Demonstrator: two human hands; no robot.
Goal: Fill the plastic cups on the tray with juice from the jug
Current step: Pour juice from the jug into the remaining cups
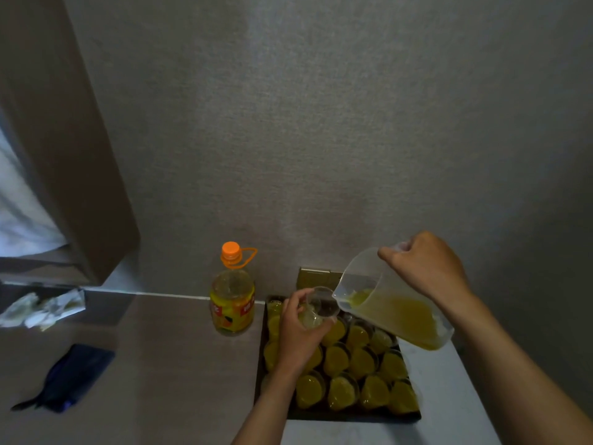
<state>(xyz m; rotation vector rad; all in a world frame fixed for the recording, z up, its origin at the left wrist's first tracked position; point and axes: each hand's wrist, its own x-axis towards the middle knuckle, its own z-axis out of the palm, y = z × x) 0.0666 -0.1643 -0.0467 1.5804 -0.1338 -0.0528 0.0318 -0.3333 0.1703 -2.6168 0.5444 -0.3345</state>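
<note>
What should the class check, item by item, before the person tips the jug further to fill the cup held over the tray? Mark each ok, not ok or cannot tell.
1. Left hand grips the clear cup: ok.
2. Right hand holds the jug firmly: ok.
3. Jug spout sits at the cup's rim: ok.
4. Juice left in the jug: ok.
5. Cup is over the tray, so drips land there: ok.
6. Free slot on the tray for this cup: cannot tell.
</note>
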